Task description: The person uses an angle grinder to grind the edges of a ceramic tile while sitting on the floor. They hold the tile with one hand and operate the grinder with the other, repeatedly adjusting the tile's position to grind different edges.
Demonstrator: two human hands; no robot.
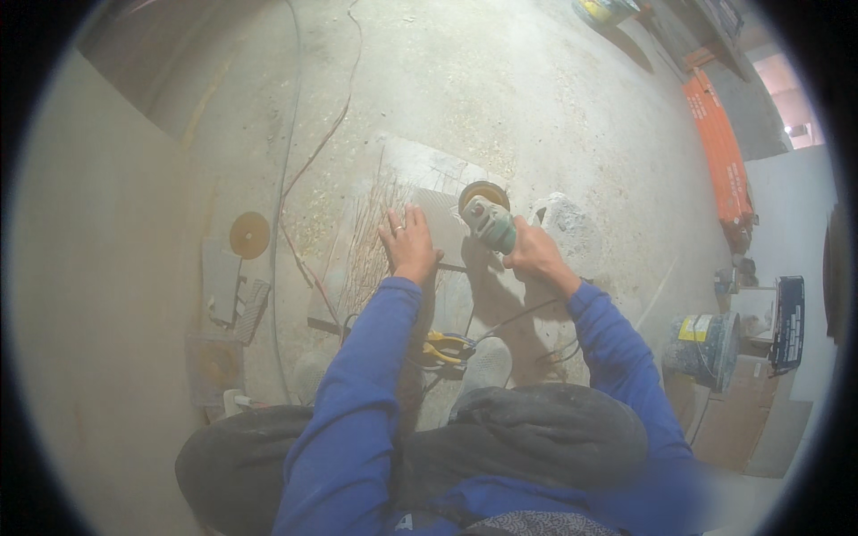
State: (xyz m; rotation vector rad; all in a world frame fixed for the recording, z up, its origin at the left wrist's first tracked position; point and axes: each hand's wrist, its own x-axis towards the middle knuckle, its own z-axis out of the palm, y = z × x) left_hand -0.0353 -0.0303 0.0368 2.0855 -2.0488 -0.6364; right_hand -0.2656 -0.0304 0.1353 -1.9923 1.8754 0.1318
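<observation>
While the left hand (409, 243) presses a grey tile (447, 214), the right hand (539, 256) holds an angle grinder (492, 223) at its right edge.
Nearest lie yellow-handled pliers (444, 345); farther, the left fingers are spread flat, grasping nothing, and the right ones are clenched around the grinder, with its round brown disc (489, 189). Below the tile is a scored slab (357, 241), on the rough, dusty floor (447, 89); beyond, an orange carton (718, 147).
</observation>
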